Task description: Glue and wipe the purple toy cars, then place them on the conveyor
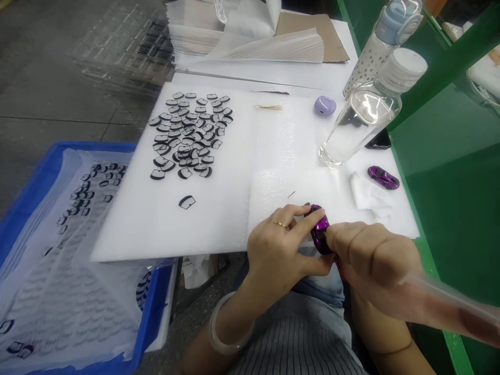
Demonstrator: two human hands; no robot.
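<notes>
Near the front edge of the foam board, my left hand (287, 242) grips a small purple toy car (321, 229) between thumb and fingers. A gold ring is on that hand. My right hand (375, 255) is closed in a fist against the car's right side. From it a long, pale, see-through shape stretches to the lower right, and I cannot make out what it is. A small red bit shows below the fist. Left of the hands lies a single black-rimmed clear piece (187, 202), apart from a cluster of similar pieces (191, 130).
A second purple car (383, 177) lies at right beside a white cloth (371, 195). A clear bottle (361, 120), a dotted bottle (375, 52) and a lilac case (325, 105) stand farther back. Thin sticks (269, 107) lie mid-board. A blue crate (58, 156) is at left.
</notes>
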